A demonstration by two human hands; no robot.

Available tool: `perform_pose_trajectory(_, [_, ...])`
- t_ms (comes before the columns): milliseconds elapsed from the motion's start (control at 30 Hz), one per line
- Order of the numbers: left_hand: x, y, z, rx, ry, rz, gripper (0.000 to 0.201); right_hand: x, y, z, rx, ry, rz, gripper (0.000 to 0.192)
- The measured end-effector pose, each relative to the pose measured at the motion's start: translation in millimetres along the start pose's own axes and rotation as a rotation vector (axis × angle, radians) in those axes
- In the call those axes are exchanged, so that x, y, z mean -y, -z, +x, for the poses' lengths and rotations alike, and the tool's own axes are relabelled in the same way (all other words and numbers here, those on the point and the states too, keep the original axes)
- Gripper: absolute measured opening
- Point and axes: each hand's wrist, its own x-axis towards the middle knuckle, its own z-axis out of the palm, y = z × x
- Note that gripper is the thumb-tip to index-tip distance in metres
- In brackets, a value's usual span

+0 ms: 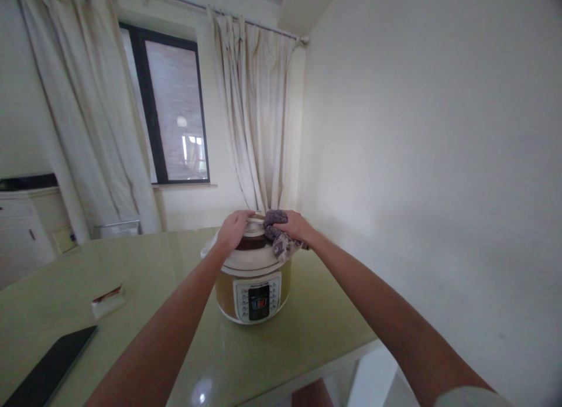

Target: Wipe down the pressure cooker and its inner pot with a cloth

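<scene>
A: Cooker (253, 284) sits mid-desk (307, 331); looks heavy, smooth-walled, best gripped under the lid rim.

B: Left hand (232, 230) lies flat on the lid, fingers spread; right hand (295, 226) clutches a soft purple cloth (276, 224) beside it; curtains (259, 114) behind.

One rice cooker (253, 284), one cloth (276, 226), two hands, two curtains, one window (171, 108), one tablet (52, 366), one small packet (108, 301).

table (307, 331) bare around cooker (253, 278); wall (439, 161) right
</scene>
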Motion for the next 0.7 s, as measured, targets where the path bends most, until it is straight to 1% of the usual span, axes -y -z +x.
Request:
perform_pose_trajectory(100, [1.6,3.0,0.1,0.006,0.055,-0.115,0.052,-10.6,-2.9,30.5,0.016,-0.116,-0.024,0.05])
perform_pose_trajectory(200, [2.7,3.6,0.0,0.0,0.054,-0.154,0.051,-16.0,-8.5,44.4,0.014,-0.173,-0.031,0.052])
perform_pose_trajectory(300, [2.1,2.7,-0.1,-0.007,0.058,-0.159,0.05,-14.9,-14.0,33.4,-0.054,-0.141,-0.035,0.047])
perform_pose_trajectory(400, [0.8,1.7,-0.4,-0.007,0.052,-0.158,0.051,-8.2,-15.0,4.0,-0.134,-0.029,-0.063,0.045])
perform_pose_trajectory(467, [0.5,1.5,-0.5,-0.009,0.038,-0.146,0.052,-3.2,-12.6,-17.0,-0.153,0.053,-0.072,0.046])
perform_pose_trajectory(533, [0.8,1.6,-0.7,-0.007,0.031,-0.139,0.053,-0.5,-9.1,-31.4,-0.141,0.105,-0.052,0.047])
perform_pose_trajectory(600, [1.3,2.0,-0.9,-0.007,0.032,-0.139,0.053,-1.4,-6.1,-33.9,-0.124,0.105,-0.022,0.046])
perform_pose_trajectory(633, [1.5,2.3,-1.1,-0.009,0.034,-0.139,0.054,-3.2,-5.3,-30.0,-0.116,0.091,-0.011,0.046])
perform_pose_trajectory(700, [1.2,2.9,-1.6,-0.008,0.035,-0.126,0.053,-9.4,-6.0,-13.0,-0.098,0.055,0.005,0.045])
